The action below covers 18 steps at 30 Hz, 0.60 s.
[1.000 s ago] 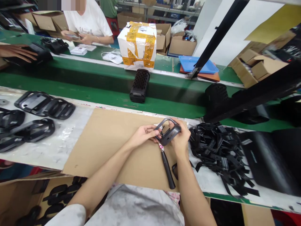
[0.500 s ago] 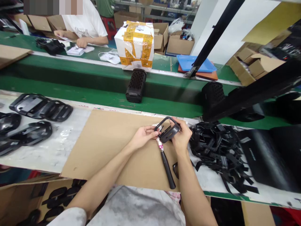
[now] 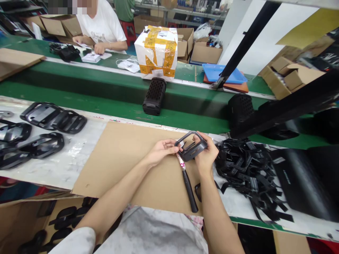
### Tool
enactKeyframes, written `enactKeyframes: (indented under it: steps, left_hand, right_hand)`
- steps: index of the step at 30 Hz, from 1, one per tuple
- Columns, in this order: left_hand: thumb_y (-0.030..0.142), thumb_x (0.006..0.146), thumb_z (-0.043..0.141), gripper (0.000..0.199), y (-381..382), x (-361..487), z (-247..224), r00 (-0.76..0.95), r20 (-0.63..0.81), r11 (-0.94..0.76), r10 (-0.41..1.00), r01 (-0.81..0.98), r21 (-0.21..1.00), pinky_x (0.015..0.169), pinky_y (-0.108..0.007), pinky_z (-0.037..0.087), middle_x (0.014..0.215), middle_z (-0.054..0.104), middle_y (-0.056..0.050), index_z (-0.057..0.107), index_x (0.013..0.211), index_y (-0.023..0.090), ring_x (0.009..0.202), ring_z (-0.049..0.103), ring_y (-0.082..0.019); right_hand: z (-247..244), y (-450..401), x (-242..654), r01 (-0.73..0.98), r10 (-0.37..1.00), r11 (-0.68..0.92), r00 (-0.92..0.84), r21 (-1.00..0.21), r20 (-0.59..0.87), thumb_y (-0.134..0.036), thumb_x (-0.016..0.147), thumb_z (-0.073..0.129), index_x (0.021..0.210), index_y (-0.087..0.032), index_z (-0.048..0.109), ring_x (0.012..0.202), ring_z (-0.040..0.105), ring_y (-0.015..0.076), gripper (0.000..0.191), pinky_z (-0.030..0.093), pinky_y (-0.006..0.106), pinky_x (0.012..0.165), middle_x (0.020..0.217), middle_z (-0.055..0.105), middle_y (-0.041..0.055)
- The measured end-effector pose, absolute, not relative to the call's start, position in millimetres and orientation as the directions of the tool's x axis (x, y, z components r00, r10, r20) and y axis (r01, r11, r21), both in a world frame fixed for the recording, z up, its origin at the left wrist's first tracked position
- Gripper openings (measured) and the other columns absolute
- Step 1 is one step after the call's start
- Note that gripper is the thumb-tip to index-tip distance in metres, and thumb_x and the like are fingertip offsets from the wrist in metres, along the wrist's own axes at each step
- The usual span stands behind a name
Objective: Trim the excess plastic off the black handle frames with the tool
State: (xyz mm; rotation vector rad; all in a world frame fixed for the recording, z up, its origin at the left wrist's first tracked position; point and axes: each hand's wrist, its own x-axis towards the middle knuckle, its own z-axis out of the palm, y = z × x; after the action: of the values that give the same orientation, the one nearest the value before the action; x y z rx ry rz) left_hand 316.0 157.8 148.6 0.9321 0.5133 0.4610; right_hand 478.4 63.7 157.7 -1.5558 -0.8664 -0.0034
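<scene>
Between my hands, above a brown cardboard sheet [image 3: 127, 155], is a black plastic frame [image 3: 194, 151], tilted with its opening showing. My left hand [image 3: 165, 150] pinches its left end between thumb and fingers. My right hand [image 3: 208, 155] grips the right side; some of its fingers are hidden behind the frame. Beneath the frame a tool with a black handle [image 3: 190, 192] lies on the cardboard, its upper part wrapped in white printed plastic and its head hidden. A small black part [image 3: 197, 191] sits by my right forearm, partly covered.
Several black frames [image 3: 43, 144] lie at the left. A heap of black straps and plastic parts [image 3: 246, 173] is at the right. Beyond, a black perforated case [image 3: 155, 97] stands on the green surface, near a taped white box [image 3: 156, 53]. Across the bench sits another person [image 3: 102, 28].
The frame has turned slightly in my hands, so more of its opening and side shows. The whole view has shifted slightly. Both hands keep hold of the frame.
</scene>
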Motion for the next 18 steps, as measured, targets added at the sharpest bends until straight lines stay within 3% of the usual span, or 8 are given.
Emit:
enactKeyframes:
  steps: [18]
  left_hand:
    - [0.039,0.077,0.088,0.042,158.5,318.9,143.5,0.777,-0.16,0.433,0.609,-0.156,0.888,0.091,-0.033,0.054,0.1,0.078,-0.012,0.076,0.107,0.012,0.091,0.073,-0.021]
  right_hand:
    - [155.7,62.6,479.6,0.569,0.514,0.122,0.664,-0.813,0.542,-0.033,0.094,0.074,0.109,-0.022,0.079,0.091,0.074,0.0211,0.02,0.059,0.037,0.086,0.102,0.079,0.0062]
